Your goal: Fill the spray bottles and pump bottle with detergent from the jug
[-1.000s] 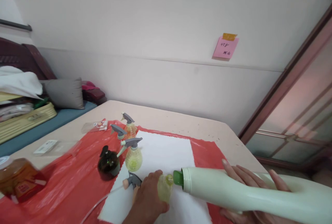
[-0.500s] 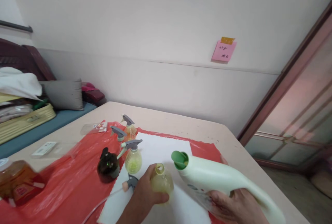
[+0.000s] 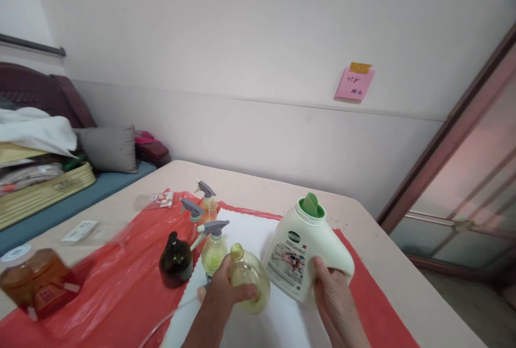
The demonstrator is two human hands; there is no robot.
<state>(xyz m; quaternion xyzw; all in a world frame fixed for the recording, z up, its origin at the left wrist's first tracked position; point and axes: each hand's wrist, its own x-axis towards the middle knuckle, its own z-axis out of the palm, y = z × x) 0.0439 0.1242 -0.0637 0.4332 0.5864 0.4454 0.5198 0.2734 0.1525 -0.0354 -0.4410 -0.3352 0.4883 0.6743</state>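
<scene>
The left hand [image 3: 229,291] grips the open clear bottle [image 3: 249,282] over the white sheet [image 3: 252,229], and the right hand [image 3: 332,294] holds the pale green jug [image 3: 296,254] beside it! Beyond them, bare tabletop [image 3: 258,189] stretches to the far edge.

Bare left hand [image 3: 229,288], bare right hand [image 3: 334,295], both forearms [image 3: 205,322] uncovered
</scene>
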